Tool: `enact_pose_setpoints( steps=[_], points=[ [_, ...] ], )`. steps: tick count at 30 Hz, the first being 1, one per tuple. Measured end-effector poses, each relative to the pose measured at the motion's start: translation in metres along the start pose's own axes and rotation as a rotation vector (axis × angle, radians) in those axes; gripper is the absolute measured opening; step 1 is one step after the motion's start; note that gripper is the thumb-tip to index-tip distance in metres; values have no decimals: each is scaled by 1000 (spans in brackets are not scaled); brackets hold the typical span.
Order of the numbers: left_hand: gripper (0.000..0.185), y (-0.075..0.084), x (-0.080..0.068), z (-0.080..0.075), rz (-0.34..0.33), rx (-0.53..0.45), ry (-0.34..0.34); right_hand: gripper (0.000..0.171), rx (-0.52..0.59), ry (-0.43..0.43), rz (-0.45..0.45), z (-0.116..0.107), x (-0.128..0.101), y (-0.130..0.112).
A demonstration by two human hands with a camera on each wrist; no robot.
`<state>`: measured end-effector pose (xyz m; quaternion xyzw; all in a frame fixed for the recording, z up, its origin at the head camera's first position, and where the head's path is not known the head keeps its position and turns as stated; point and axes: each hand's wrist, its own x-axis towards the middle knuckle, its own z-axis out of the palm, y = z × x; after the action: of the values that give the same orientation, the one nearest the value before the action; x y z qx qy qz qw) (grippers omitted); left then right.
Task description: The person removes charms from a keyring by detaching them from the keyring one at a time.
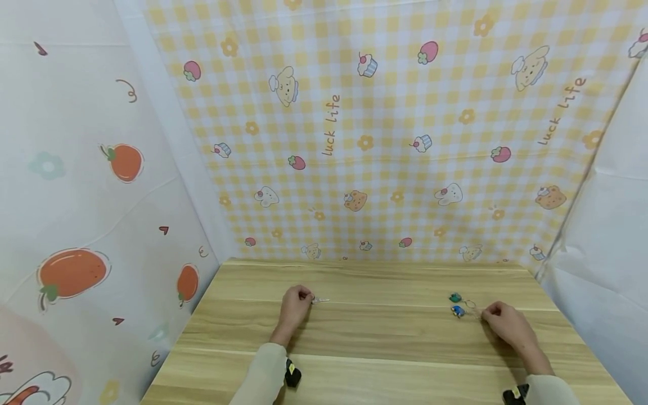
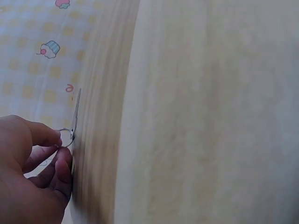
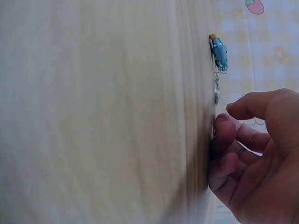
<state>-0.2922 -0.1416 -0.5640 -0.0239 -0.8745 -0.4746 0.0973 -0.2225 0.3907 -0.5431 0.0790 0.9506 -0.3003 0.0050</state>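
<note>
At the left of the table, my left hand [image 1: 296,306] pinches the thin metal ring [image 2: 67,131] of a small silver key [image 1: 321,300] between thumb and fingertips. The key's shaft [image 2: 77,108] points away from the fingers, close to the tabletop. On the right lie two keychains, one with a green charm [image 1: 455,297] and one with a blue charm [image 1: 458,311]. My right hand [image 1: 506,323] has its curled fingertips at the lower keychain's ring [image 1: 476,315]. In the right wrist view, thumb and index finger nearly meet; whether they grip the ring is hidden.
The wood-grain table [image 1: 385,332] runs back to a yellow checked cloth [image 1: 379,169]. A white printed cloth [image 1: 152,169] hangs on the left and a plain white one [image 1: 612,236] on the right. Black wrist devices [image 1: 292,374] sit at both cuffs.
</note>
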Motion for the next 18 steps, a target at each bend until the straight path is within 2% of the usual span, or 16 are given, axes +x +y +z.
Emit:
enact_pose_setpoints(
  steps=[5, 13, 18],
  points=[
    [9, -3, 1, -3, 3, 3, 0, 33, 27, 8, 0, 1, -1, 1],
    [11, -2, 1, -8, -38, -21, -10, 34, 39, 20, -12, 2, -2, 0],
    [12, -1, 3, -13, -51, -30, -16, 35, 62, 42, -33, -2, -4, -8]
  ],
)
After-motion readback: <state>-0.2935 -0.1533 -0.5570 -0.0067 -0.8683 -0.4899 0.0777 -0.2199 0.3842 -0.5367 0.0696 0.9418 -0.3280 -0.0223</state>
